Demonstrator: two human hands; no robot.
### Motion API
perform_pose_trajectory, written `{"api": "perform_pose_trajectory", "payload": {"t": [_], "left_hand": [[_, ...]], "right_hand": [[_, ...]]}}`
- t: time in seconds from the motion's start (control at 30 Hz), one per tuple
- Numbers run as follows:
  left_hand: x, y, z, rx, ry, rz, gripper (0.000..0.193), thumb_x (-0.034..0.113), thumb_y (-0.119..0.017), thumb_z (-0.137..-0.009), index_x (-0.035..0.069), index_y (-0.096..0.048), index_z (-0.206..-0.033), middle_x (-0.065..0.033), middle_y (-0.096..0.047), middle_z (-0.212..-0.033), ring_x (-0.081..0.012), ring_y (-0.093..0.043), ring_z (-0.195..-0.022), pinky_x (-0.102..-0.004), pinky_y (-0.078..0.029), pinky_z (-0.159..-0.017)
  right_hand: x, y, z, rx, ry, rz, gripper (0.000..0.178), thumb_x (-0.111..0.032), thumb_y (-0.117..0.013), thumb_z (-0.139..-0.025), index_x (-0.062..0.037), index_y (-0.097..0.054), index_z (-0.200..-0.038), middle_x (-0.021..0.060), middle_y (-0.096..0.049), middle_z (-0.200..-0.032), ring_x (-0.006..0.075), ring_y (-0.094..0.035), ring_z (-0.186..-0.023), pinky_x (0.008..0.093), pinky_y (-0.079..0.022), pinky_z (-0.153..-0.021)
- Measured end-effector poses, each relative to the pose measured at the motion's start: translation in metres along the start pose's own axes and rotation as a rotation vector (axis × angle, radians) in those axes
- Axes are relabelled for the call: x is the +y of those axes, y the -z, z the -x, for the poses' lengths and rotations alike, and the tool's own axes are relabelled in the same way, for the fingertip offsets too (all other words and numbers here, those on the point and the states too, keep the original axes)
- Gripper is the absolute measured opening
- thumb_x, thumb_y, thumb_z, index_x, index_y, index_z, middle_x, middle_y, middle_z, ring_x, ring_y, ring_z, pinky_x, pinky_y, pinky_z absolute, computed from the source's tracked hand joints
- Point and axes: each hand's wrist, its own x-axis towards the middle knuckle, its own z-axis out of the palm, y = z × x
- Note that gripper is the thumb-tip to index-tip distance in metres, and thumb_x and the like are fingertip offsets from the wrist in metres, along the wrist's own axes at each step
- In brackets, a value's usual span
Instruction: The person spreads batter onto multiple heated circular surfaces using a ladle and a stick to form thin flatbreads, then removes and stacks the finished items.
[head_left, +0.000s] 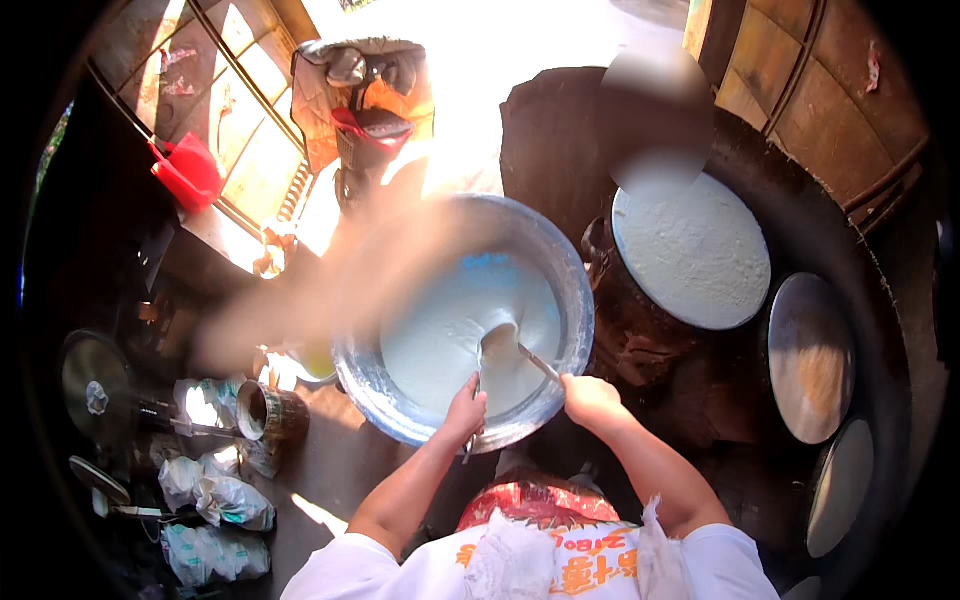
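Observation:
In front of me stands a large round blue-grey basin [575, 340] partly filled with a thick white batter-like liquid [440, 340]. My right hand [592, 402] is closed round the handle of a ladle [541, 364]. The ladle's bowl end is over the liquid near the basin's middle. Closed round a thin, dark, stick-like tool [478, 381] is my left hand [466, 410], at the basin's near rim. The tool's upper end lies close to the ladle's bowl, and I cannot make out its kind.
At right is a round pan [690, 255] covered with a pale layer. Metal discs [812, 358] line the dark curved edge beyond it. White bags [225, 500] and a can [270, 410] sit at lower left. A red scoop-like container [188, 172] hangs upper left.

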Motion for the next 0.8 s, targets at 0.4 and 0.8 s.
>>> {"api": "perform_pose_trajectory", "payload": {"t": [0.4,0.8], "left_hand": [[0.012,-0.034,-0.072,-0.134,0.412,0.791,0.056,0.015,-0.036,-0.094,0.031,-0.012,-0.142,0.0027,-0.028,-0.054,-0.0076,-0.027,-0.039,-0.0226,-0.026,-0.034],[0.087,-0.042,0.057,-0.408,0.277,1.638,0.033,0.017,-0.039,-0.094,0.034,-0.034,-0.123,0.0064,-0.031,-0.059,-0.0018,-0.027,-0.04,-0.0154,-0.024,-0.033]], "right_hand": [[0.007,-0.032,-0.012,0.233,0.012,-0.103,0.036,-0.012,-0.042,-0.083,-0.0042,-0.051,-0.117,0.0229,-0.06,-0.069,0.0395,-0.06,-0.066,0.05,-0.046,-0.06],[0.005,-0.037,0.086,0.046,-0.016,-0.945,0.041,-0.004,-0.038,-0.092,-0.0103,-0.039,-0.133,0.0003,-0.045,-0.052,0.0069,-0.037,-0.032,0.0217,-0.029,-0.029]]}}
